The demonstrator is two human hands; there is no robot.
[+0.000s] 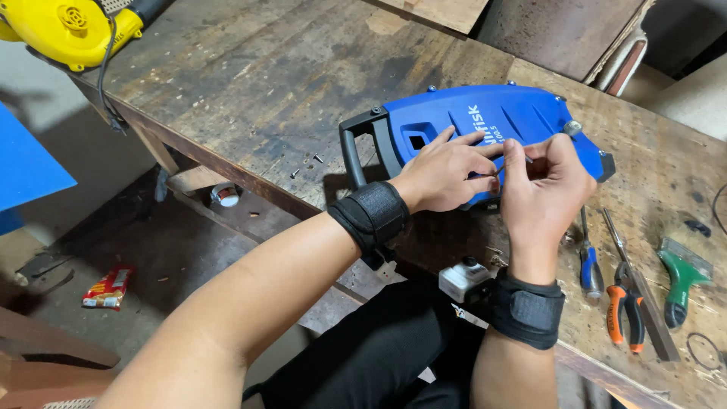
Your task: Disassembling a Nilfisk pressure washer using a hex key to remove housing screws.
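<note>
Both forearms are bare, without sleeves. Each wrist has a wide black strap (371,214); the right strap (528,310) carries a small white camera (464,278). The trousers (379,348) are black.

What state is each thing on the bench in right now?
Blue power-tool housing: lying flat, cover on.
Left hand: resting on the housing, fingers spread.
Right hand: pinching a small thin part.
Loose screws: scattered, out of the housing.
Blue-handled screwdriver: lying unused.
Orange-handled pliers: lying unused.
Green-handled brush: lying unused.
Yellow blower: idle at the bench corner.
</note>
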